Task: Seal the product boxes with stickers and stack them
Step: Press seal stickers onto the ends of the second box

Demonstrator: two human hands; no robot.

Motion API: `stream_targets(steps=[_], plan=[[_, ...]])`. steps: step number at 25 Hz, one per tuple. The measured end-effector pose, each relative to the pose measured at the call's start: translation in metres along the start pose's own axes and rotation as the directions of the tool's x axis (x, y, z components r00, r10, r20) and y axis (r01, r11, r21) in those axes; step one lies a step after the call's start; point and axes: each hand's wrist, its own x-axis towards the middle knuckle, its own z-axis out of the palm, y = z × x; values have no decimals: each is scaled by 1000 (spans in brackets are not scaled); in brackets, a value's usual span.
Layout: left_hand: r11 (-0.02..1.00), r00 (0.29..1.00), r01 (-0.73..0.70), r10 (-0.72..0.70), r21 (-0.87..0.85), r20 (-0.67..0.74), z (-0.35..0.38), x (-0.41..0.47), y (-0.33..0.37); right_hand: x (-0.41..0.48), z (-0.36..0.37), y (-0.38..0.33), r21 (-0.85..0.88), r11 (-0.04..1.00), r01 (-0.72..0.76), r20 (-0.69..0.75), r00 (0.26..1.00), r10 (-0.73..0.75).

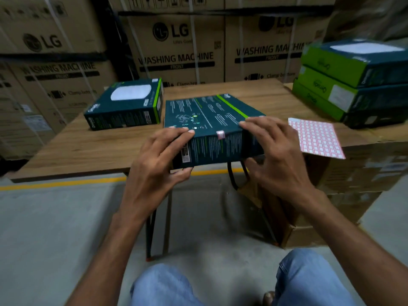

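A dark teal product box [209, 115] lies at the front edge of the wooden table [88, 146], its printed back facing up. A small pink sticker [220, 135] sits over its top front edge. My left hand [161, 160] grips the box's near left corner, fingers on top and thumb beneath. My right hand [276, 151] holds the near right corner the same way. A second box [125, 104] lies flat at the back left. A stack of three green and teal boxes [353, 85] stands at the right. A pink sticker sheet [315, 138] lies right of my right hand.
Large brown washing-machine cartons [181, 49] wall off the back and left. A worn cardboard carton [364, 180] stands under the stack and the sheet. A yellow line [66, 183] crosses the grey floor below the table. My knees in jeans [309, 281] show at the bottom.
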Motion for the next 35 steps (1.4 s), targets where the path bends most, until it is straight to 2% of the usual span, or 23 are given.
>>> stream_targets(steps=[2, 7, 9, 11, 15, 19, 22, 26, 28, 33, 35], plan=[[998, 996, -25, 20, -63, -90, -24, 27, 7, 28, -29, 5, 41, 998, 38, -65, 997, -35], [983, 943, -77, 17, -169, -333, -59, 79, 20, 93, -88, 7, 59, 991, 124, -85, 989, -118], [967, 928, -90, -5, -238, -373, -66, 88, 22, 101, -94, 3, 84, 989, 119, -155, 982, -105], [960, 923, -85, -25, -266, -385, -71, 95, 25, 102, -93, -3, 137, 989, 62, -235, 972, -28], [951, 927, -33, -86, -309, -365, -74, 98, 31, 97, -85, -14, 275, 960, -61, -289, 947, 143], [883, 903, 112, -282, -456, -324, -67, 100, 29, 105, -79, -17, 389, 908, -159, -272, 922, 277], [826, 911, 205, -357, -525, -206, -48, 93, 6, 112, -67, -14, 599, 740, -305, -90, 893, 441], [750, 861, 454, -509, -480, 20, -8, 71, -21, 103, -32, 13, 620, 646, -445, 221, 889, 400], [733, 847, 497, -525, -465, 78, 6, 66, -30, 95, -19, 17, 603, 628, -493, 314, 870, 381], [676, 781, 557, -623, -483, 29, -2, 77, -27, 108, -23, 16, 586, 657, -474, 210, 872, 442], [658, 778, 546, -628, -519, 22, -11, 83, -21, 112, -27, 15, 547, 686, -480, 190, 869, 457]])
